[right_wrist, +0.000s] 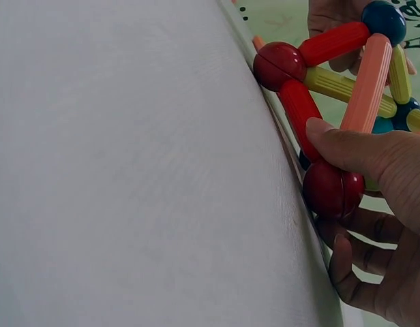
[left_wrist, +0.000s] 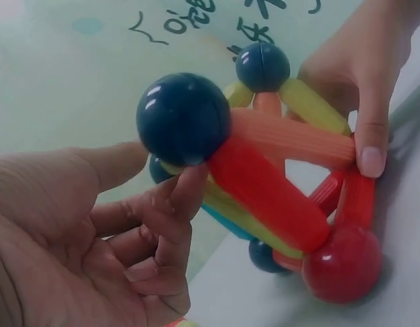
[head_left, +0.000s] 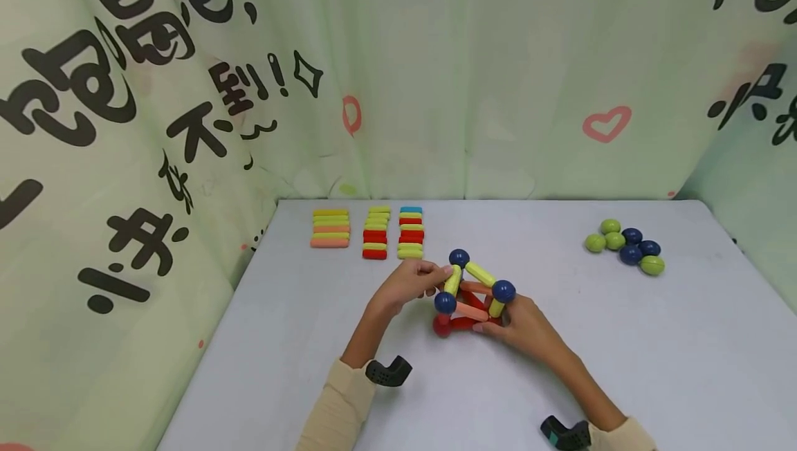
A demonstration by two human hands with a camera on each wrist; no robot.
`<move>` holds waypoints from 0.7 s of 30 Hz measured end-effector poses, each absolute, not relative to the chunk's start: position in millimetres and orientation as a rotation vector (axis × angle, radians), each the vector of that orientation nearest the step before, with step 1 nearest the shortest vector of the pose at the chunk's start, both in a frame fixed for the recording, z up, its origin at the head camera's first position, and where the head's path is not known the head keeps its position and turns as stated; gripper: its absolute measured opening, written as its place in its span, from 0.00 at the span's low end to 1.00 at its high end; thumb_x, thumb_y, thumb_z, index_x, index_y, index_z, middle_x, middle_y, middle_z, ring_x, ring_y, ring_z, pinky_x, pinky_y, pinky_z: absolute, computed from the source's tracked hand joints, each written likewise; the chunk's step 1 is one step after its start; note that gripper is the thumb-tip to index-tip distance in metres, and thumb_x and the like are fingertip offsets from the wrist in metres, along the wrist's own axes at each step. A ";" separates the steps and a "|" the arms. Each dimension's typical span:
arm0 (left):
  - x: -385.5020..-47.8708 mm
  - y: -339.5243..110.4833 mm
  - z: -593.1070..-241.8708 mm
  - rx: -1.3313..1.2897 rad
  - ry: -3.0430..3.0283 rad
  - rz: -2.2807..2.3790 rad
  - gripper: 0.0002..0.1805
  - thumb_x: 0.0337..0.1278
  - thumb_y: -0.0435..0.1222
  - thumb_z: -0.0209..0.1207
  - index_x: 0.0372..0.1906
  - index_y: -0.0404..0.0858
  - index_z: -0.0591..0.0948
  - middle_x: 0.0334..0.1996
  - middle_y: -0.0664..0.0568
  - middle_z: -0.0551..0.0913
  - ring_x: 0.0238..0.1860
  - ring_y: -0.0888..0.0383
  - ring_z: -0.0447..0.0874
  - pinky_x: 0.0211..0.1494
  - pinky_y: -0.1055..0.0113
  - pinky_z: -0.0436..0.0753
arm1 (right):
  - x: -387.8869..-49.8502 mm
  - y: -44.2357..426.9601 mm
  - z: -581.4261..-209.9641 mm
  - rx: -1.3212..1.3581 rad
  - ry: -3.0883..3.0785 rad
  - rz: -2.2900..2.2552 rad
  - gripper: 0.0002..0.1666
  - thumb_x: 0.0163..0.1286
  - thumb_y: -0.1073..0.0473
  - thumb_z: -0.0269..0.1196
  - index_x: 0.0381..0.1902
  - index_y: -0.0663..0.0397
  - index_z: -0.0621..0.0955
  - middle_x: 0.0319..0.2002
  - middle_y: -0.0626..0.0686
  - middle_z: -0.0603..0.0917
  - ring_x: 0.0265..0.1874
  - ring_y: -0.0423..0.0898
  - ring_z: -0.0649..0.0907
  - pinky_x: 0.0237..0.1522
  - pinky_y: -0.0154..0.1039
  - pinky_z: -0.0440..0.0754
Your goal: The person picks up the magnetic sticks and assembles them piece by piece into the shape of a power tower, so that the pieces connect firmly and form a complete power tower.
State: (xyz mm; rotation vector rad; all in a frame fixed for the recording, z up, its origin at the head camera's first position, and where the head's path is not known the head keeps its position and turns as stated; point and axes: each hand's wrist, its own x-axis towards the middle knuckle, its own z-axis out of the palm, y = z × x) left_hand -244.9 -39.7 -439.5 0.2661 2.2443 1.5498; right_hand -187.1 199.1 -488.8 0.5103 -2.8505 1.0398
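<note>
A frame of magnetic building sticks and balls [head_left: 471, 310] stands between both hands above the table. Dark blue balls [left_wrist: 184, 118] sit at its upper corners and red balls [right_wrist: 333, 189] at lower ones. Yellow-green, orange and red sticks join them. At its left side, my left hand [head_left: 407, 286] pinches an upper yellow-green stick close to a blue ball; part of that grip is hidden behind the ball in the left wrist view. My right hand [head_left: 528, 326] holds the lower right corner, thumb on a red stick [right_wrist: 300, 119] and fingers around the red ball.
Three stacked rows of loose sticks lie at the back left: a yellow and orange row [head_left: 330, 229], a red and yellow row [head_left: 376, 232], and one with a blue stick [head_left: 411, 209]. Several green and blue balls [head_left: 630, 255] cluster at the back right. A printed curtain [head_left: 523, 77] hangs behind.
</note>
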 end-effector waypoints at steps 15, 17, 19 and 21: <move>-264.9 -61.4 -487.4 0.002 2.996 1.041 0.21 0.66 0.40 0.59 0.63 0.46 0.77 0.45 0.45 0.75 0.43 0.55 0.74 0.42 0.64 0.81 | -187.0 198.2 -489.8 0.431 -2.858 1.012 0.28 0.50 0.49 0.77 0.41 0.59 0.78 0.23 0.47 0.74 0.24 0.41 0.71 0.24 0.31 0.67; -265.9 -60.4 -493.4 0.003 3.024 0.972 0.24 0.66 0.41 0.60 0.65 0.49 0.75 0.48 0.44 0.72 0.44 0.54 0.73 0.43 0.65 0.81 | -187.1 199.2 -490.3 0.391 -2.845 1.007 0.29 0.50 0.49 0.77 0.43 0.58 0.78 0.22 0.47 0.73 0.23 0.42 0.71 0.24 0.32 0.66; -267.0 -58.5 -496.7 0.007 3.043 0.935 0.24 0.64 0.41 0.61 0.65 0.51 0.75 0.49 0.44 0.70 0.45 0.54 0.72 0.41 0.66 0.80 | -187.5 200.7 -490.9 0.355 -2.825 0.993 0.30 0.50 0.49 0.77 0.46 0.57 0.79 0.22 0.48 0.73 0.23 0.42 0.71 0.23 0.32 0.66; -268.6 -55.8 -498.1 0.017 3.062 0.924 0.22 0.62 0.41 0.63 0.61 0.51 0.77 0.48 0.45 0.69 0.45 0.54 0.71 0.38 0.67 0.79 | -188.4 202.8 -490.8 0.315 -2.801 0.972 0.33 0.51 0.49 0.77 0.52 0.54 0.79 0.22 0.48 0.72 0.23 0.42 0.71 0.22 0.32 0.67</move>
